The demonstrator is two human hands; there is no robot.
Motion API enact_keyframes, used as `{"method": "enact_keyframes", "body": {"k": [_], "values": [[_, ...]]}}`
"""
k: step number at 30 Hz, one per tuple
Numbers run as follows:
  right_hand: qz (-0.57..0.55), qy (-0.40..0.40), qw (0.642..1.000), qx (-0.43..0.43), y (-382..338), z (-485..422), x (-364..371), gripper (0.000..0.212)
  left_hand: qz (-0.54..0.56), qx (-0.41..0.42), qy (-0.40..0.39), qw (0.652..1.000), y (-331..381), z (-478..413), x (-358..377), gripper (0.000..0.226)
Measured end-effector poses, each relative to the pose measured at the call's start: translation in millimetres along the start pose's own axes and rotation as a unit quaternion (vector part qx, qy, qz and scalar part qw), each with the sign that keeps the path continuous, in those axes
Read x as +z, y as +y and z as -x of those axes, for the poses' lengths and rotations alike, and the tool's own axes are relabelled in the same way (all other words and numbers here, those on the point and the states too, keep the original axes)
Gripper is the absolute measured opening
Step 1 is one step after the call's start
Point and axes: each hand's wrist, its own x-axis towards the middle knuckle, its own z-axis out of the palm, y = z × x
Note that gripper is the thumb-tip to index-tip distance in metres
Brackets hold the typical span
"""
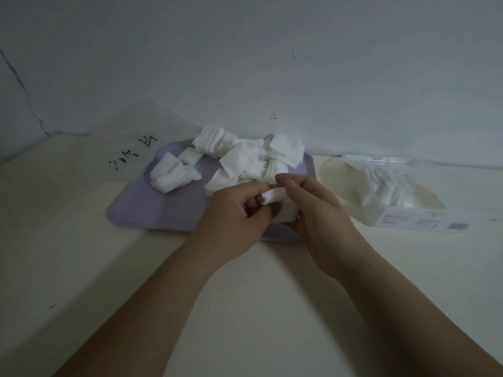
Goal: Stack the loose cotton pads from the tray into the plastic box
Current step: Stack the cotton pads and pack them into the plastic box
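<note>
Two bare forearms (168,278) come in from the bottom edge over a cream table (68,240), and both hands meet above the near right corner of the lilac tray (160,210).

Left hand (236,210): fingers curled in, pinching the left end of a small stack of pads (275,196). Right hand (318,210): also curled round the same stack, w/ thumb and index finger lying along its top edge and the rest of the fingers tucked under it. So both hands have hold of it and neither is spread open. Can't tell how many pads are in the stack tbh, it's dim and a bit soft.

Loose pads (245,156) are heaped on the far right part of the tray, some tipping up against the wall (245,63) behind the tray. A smaller clump (174,175) sits on the tray's far left part, apart from the main heap. Near left part of the tray is bare lilac.

Plastic box (392,186) is on the table just right of the tray, not touching it afaict. It's see-through (hard to make out the edges) and there's white stuff inside that looks like pads. A white label (424,220) w/ small print shows on its near side.

Left of the tray, toward the back, some black scribbles (133,153) are drawn on the tabletop.
</note>
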Motion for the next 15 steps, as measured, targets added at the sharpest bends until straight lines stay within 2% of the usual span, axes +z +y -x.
{"method": "enact_keyframes", "body": {"k": [2, 3, 4, 7, 9, 12, 15], "values": [[0.026, -0.042, 0.999, -0.009, 0, -1, -5, 0.042, -0.025, 0.003, 0.024, 0.999, -3, -3, -3, 0.002], [0.065, -0.046, 0.996, -0.032, 1, -1, -8, 0.046, -0.036, -0.001, 0.032, 0.999, -4, -5, -3, 0.004], [0.116, -0.036, 0.991, -0.063, 1, -1, -10, 0.045, -0.041, -0.005, 0.029, 0.999, -4, -6, -5, 0.003], [0.230, 0.035, 0.965, -0.122, 8, -4, -14, 0.026, -0.023, -0.014, -0.005, 1.000, -7, -6, -8, 0.022], [0.218, 0.065, 0.967, -0.113, 12, -6, -14, 0.023, -0.026, -0.033, 0.019, 0.999, -12, -5, -12, 0.026], [0.194, 0.106, 0.969, -0.110, 13, -9, -13, 0.022, -0.105, -0.047, 0.103, 0.988, -20, -11, -24, 0.025], [0.126, 0.126, 0.979, -0.096, 11, -11, -10, 0.018, -0.181, -0.018, 0.146, 0.972, -24, -26, -33, 0.023]]}}
